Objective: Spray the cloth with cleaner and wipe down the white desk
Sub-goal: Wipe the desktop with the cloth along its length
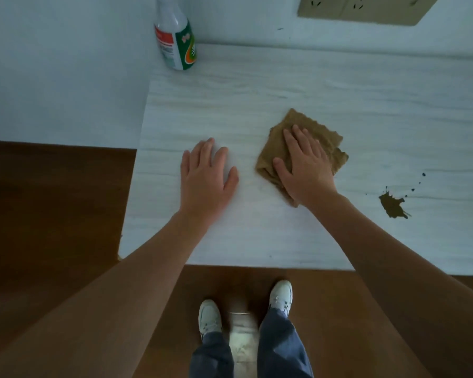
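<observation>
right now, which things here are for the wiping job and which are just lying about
For the job: cloth under the flat right hand, spray bottle at the back corner, brown stain on the white desk.
Just lying about: wall socket plate, wooden floor.

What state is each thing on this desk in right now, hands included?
right hand: open, pressing flat on the cloth.
cloth: folded over, lying on the desk.
left hand: open, flat on the desk, holding nothing.
spray bottle: upright at the back left corner, untouched.
brown stain: unwiped, right of the cloth, apart from it.
</observation>
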Demonstrator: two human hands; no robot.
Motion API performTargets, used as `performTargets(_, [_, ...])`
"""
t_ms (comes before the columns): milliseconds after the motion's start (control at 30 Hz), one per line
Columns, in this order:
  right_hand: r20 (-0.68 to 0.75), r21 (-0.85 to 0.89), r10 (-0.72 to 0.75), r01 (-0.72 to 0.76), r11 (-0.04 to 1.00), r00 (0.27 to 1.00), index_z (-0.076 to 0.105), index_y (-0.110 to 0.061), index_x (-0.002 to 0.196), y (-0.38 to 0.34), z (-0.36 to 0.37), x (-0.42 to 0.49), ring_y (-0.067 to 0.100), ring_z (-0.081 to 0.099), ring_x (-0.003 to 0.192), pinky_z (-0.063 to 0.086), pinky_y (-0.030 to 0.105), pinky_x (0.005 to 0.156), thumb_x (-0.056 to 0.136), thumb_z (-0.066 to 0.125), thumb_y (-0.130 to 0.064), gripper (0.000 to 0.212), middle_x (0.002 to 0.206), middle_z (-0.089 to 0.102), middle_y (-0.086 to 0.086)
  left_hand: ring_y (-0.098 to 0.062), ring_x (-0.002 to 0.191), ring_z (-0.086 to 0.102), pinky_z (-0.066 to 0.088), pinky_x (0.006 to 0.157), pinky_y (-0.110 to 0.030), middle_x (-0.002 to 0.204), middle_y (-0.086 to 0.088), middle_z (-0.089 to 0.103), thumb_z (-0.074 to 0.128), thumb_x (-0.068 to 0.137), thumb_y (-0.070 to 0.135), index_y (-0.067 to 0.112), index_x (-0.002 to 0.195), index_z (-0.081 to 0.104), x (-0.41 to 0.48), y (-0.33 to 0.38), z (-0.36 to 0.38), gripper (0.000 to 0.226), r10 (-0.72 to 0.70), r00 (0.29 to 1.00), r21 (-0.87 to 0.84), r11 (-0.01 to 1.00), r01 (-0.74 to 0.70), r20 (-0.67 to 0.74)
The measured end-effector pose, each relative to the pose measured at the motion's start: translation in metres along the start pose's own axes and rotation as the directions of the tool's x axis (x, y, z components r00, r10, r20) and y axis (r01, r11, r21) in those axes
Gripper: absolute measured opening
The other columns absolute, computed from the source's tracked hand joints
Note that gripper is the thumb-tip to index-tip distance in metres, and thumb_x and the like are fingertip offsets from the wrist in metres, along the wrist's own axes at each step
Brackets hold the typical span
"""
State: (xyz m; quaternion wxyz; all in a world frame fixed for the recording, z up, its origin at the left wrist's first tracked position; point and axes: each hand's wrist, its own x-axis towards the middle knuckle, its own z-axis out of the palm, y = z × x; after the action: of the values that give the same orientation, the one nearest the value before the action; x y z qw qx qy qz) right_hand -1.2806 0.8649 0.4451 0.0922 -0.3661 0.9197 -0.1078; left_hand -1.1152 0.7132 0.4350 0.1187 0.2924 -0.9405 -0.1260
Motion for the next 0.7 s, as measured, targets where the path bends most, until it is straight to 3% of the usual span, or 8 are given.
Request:
performTargets(100, [0.001, 0.012, 0.108, -0.108, 0.994, 0.994, 0.015, -0.017, 0.160, 0.013, -0.007, 0.040, 0.022, 0.004, 0.155, 0.001, 0.040, 0.126, 0.102, 0.036, -0.048, 0.069, 0.168, 0.010, 0.004, -0.035, 0.145, 0.040, 0.026, 0.122, -0.055, 0.153, -0.014, 0.048, 0.046, 0.099, 0.040, 0.014, 0.137, 0.057, 0.008, 0.008, 0.008, 0.048, -0.051, 0.999, 0.048, 0.998, 0.051, -0.014])
performTargets(167, [-0.002, -0.003, 0.076, -0.076, 0.997, 0.997, 0.014, -0.015, 0.160, 0.008, -0.005, 0.056, 0.022, 0.001, 0.155, -0.002, 0.041, 0.126, 0.102, 0.034, -0.046, 0.069, 0.169, 0.008, 0.005, -0.034, 0.146, 0.040, 0.026, 0.122, -0.055, 0.154, -0.013, 0.048, 0.048, 0.099, 0.040, 0.014, 0.137, 0.057, 0.006, 0.008, 0.007, 0.047, -0.049, 0.999, 0.069, 0.996, 0.051, -0.021])
performTargets(267, [0.034, -0.028, -0.124, 0.125, 0.992, 0.992, 0.015, -0.015, 0.160, -0.007, -0.001, 0.074, 0.021, 0.002, 0.156, -0.003, 0.041, 0.126, 0.102, 0.034, -0.045, 0.069, 0.168, 0.009, 0.005, -0.033, 0.148, 0.037, 0.024, 0.124, -0.053, 0.157, -0.012, 0.045, 0.046, 0.099, 0.043, 0.016, 0.142, 0.055, 0.008, 0.010, 0.005, 0.052, -0.070, 0.997, 0.087, 0.994, 0.068, 0.017])
performTargets(433, [0.105, -0.027, -0.451, 0.456, 0.890, 0.886, 0.027, -0.018, 0.158, -0.010, -0.002, 0.116, 0.022, 0.014, 0.154, 0.003, 0.040, 0.126, 0.099, 0.038, -0.051, 0.069, 0.166, 0.021, 0.003, -0.031, 0.151, 0.034, 0.024, 0.125, -0.052, 0.160, -0.010, 0.042, 0.047, 0.100, 0.045, 0.018, 0.149, 0.051, 0.010, 0.009, 0.004, 0.056, -0.067, 0.996, 0.123, 0.991, 0.061, 0.050])
performTargets(500, [0.095, -0.041, -0.439, 0.444, 0.895, 0.893, 0.028, -0.020, 0.158, -0.001, -0.005, 0.135, 0.022, 0.016, 0.154, 0.004, 0.039, 0.126, 0.099, 0.036, -0.054, 0.069, 0.166, 0.023, 0.002, -0.030, 0.151, 0.034, 0.024, 0.125, -0.052, 0.160, -0.010, 0.042, 0.050, 0.099, 0.045, 0.018, 0.149, 0.052, 0.010, 0.008, 0.004, 0.056, -0.066, 0.997, 0.113, 0.992, 0.061, 0.041])
performTargets(700, [-0.002, -0.030, -0.202, 0.202, 0.979, 0.979, 0.028, -0.019, 0.157, 0.050, -0.030, 0.200, 0.025, 0.019, 0.152, 0.006, 0.040, 0.125, 0.099, 0.039, -0.054, 0.068, 0.164, 0.026, 0.005, -0.030, 0.151, 0.035, 0.026, 0.124, -0.053, 0.160, -0.009, 0.043, 0.051, 0.098, 0.044, 0.017, 0.147, 0.054, 0.011, 0.008, 0.005, 0.056, -0.060, 0.998, 0.106, 0.993, 0.057, 0.022])
